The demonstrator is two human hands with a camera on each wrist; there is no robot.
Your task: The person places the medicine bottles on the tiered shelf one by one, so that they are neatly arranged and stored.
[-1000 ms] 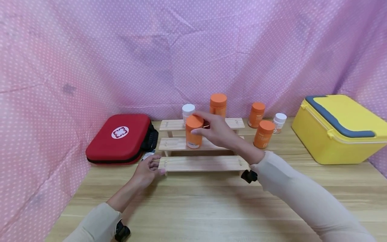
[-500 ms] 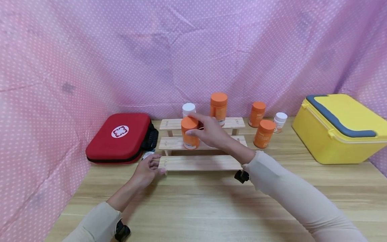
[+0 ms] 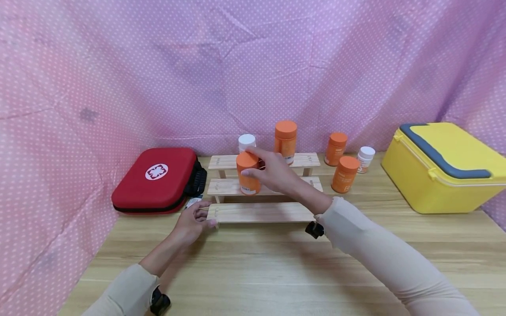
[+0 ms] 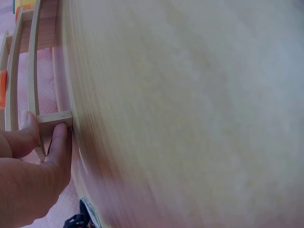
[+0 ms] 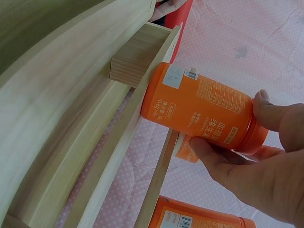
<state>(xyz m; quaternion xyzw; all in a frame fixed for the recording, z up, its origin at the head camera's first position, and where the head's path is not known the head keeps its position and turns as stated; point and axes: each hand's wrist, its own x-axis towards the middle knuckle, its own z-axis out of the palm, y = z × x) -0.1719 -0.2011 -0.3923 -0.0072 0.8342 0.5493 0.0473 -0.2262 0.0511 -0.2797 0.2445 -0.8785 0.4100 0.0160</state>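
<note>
"Anything hidden about the wooden rack [image 3: 261,213]?"

"Yes, most of a white-capped bottle [image 3: 247,140] on the rack's top step, behind the orange jar [image 3: 248,182] and right hand [image 3: 275,172]. Also, too small to read in the head view, marks on the rack's step ends."

"And the jar?"

"Upright at the rack's middle step, left of centre, clamped near the cap between right thumb and fingers. Reached from the rack's right, palm sideways."

"The left hand [image 3: 191,224]?"

"Low at the rack's left end, pinching the front step's end, with some fingers partly out of sight."

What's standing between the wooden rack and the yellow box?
Right of the wooden rack, the head view shows a rear orange bottle, a front orange bottle, and a white bottle nearest the yellow box.
</note>
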